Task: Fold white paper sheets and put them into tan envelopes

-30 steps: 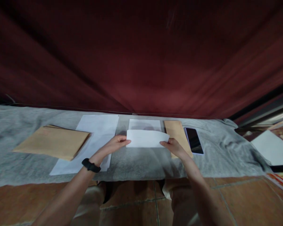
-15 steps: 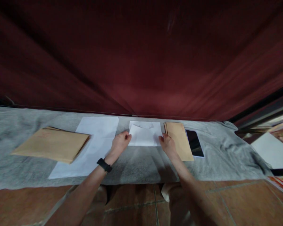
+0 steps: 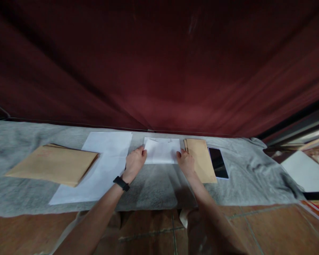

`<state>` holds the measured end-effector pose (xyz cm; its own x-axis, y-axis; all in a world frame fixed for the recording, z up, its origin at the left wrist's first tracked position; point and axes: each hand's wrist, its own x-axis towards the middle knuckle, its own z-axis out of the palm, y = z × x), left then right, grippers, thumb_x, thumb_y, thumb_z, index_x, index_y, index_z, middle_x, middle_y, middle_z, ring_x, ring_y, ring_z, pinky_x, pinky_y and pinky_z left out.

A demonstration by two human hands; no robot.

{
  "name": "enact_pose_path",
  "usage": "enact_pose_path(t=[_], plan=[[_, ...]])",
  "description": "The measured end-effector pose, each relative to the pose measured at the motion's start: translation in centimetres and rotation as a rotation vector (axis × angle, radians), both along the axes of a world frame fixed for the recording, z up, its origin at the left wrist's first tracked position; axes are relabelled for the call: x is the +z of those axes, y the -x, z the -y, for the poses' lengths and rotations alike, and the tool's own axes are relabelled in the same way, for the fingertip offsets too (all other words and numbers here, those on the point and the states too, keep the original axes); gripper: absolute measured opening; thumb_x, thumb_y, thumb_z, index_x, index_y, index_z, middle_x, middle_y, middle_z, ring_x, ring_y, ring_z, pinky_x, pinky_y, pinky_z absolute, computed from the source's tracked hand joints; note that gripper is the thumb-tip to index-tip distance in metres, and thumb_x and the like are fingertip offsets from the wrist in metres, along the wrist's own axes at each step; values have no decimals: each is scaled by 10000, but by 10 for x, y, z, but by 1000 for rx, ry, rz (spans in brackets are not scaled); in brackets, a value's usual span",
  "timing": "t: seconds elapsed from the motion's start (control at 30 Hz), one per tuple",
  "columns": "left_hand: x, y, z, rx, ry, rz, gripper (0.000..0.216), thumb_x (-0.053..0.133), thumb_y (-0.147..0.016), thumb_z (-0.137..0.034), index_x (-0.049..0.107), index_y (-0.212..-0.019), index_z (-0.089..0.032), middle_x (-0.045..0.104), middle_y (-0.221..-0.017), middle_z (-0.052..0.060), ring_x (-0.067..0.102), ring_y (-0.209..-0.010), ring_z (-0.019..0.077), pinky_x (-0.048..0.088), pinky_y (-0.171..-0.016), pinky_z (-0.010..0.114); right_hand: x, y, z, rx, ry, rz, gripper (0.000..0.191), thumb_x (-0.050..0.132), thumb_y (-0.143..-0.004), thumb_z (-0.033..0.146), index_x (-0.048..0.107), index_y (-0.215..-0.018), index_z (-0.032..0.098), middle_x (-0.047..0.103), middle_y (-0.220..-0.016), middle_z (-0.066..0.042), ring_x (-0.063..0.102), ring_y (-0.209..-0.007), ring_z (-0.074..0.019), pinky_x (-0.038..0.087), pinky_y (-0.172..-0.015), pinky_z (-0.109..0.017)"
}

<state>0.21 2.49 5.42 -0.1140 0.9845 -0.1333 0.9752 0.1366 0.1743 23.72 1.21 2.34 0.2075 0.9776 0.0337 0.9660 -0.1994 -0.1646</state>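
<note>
A folded sheet of white paper [image 3: 161, 152] lies on the grey cloth in front of me, its front flap turned up over the back part. My left hand [image 3: 135, 161], with a black band at the wrist, pinches the left edge of the sheet. At the right edge, my right hand [image 3: 185, 161] grips the paper with closed fingers, close beside a stack of brown envelopes [image 3: 202, 163]. The flap's upper edge looks slightly wavy and lies just short of the sheet's far edge.
To the left, larger brown envelopes [image 3: 53, 163] lie partly over flat white sheets [image 3: 108, 141]. A dark-screened phone [image 3: 218, 163] rests right of the small envelopes. The grey cloth [image 3: 247, 170] covers the surface, and a dark red curtain [image 3: 159, 71] hangs behind. Tiled floor lies below.
The paper's front flap has moved farther away, nearer the sheet's far edge, and lies flatter. Both hands have kept their places at the two sides. The view has shifted slightly.
</note>
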Motion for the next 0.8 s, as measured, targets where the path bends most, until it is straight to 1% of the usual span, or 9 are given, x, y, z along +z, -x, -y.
enact_pose_path(t=[0.17,0.4,0.63,0.8], plan=[[-2,-4,-1,-3,-42,-29,376,366,-1043,-376,674,-1163,-197,772,-1001,125,744,-931,281,525,-764,336,-2,3,-4,-23,-44,27,313,484,-1052,318,704,-1102,102,771,-932,-170,740,-853,-235,489,-716,-285],[-6,-7,-2,6,-92,-45,390,349,-1049,-365,658,-1189,-173,767,-943,145,749,-900,296,531,-748,351,-5,6,-7,-18,-72,51,287,484,-1056,298,690,-1112,107,777,-922,-168,753,-831,-239,498,-692,-287],[-13,-10,-4,5,-145,-55,393,333,-1052,-345,651,-1185,-157,761,-898,157,753,-884,312,540,-747,371,-10,10,-9,-9,-167,113,318,423,-1061,273,658,-1163,84,764,-998,-189,738,-888,-242,507,-704,-293],[-14,-12,-5,-5,-177,-81,422,299,-1062,-339,646,-1191,-136,757,-897,175,756,-879,323,545,-738,380,-9,13,-10,-26,-160,109,362,350,-1070,280,642,-1177,96,740,-1055,-196,722,-896,-248,506,-698,-302]])
